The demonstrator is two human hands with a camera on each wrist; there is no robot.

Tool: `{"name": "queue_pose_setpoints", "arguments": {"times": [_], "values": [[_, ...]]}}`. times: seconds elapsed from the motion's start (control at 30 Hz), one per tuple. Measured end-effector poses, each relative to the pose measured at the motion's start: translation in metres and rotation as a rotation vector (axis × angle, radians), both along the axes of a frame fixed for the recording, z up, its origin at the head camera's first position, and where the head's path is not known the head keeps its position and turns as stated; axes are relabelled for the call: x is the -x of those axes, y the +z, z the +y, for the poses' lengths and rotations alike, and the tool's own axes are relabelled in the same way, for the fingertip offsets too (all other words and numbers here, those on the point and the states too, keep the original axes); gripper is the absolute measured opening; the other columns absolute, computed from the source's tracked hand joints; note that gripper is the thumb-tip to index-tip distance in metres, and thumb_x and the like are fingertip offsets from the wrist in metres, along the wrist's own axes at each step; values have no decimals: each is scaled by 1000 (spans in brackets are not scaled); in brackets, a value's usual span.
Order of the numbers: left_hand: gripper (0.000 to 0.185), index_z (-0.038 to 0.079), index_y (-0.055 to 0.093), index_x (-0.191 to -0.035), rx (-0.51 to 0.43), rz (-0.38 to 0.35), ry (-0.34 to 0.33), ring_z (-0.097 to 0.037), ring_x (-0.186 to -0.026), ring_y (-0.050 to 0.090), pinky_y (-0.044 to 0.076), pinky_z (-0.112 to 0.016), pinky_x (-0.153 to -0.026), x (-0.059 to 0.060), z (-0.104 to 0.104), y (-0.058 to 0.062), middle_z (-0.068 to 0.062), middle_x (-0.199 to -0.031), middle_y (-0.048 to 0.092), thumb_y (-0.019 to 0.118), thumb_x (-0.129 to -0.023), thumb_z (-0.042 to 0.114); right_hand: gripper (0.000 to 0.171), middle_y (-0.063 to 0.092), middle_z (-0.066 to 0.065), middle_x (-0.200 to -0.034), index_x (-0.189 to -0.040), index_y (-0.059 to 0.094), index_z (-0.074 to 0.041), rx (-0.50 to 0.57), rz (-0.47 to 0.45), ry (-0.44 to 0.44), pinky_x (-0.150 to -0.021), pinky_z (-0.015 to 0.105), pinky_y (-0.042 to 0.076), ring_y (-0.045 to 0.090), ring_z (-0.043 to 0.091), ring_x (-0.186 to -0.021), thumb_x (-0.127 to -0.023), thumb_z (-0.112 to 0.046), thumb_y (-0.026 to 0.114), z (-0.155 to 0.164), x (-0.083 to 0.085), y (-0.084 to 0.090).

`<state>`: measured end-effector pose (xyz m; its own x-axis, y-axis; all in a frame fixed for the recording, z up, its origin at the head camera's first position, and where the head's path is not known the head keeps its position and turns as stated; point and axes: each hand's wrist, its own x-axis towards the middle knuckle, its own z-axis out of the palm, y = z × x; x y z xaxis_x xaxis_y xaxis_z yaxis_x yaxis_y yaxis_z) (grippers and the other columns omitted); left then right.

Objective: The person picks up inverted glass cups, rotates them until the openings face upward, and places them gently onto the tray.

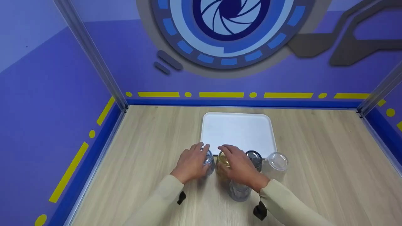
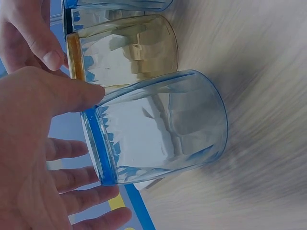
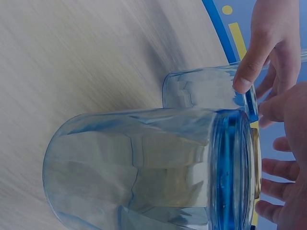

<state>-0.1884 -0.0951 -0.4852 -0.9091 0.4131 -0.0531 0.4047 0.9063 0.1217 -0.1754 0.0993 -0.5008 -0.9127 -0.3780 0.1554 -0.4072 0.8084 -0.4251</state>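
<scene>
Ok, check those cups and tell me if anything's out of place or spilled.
One cup stands nearer the person, out of line with the blue cup, amber cup, dark cup and clear cup, which form a rough row by the tray. No visible spill or damage.

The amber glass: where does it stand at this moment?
In the head view, just right of centre, the amber glass stands under the right hand, between a blue glass (left) and a dark glass (right), near the white tray.
</scene>
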Motion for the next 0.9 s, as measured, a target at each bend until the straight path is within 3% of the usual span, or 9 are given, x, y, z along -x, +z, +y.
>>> {"name": "queue_pose_setpoints", "arguments": {"times": [0.9], "values": [[56, 10, 44, -143, -40, 5, -39, -26, -117, 58, 55, -43, -88, -1, -2, -1, -15, -134, 53, 60, -94, 31, 54, 50, 7, -143, -139, 49, -17, -20, -45, -8, -110, 49, 39, 47, 27, -134, -90, -30, 67, 2, 1, -2]]}}
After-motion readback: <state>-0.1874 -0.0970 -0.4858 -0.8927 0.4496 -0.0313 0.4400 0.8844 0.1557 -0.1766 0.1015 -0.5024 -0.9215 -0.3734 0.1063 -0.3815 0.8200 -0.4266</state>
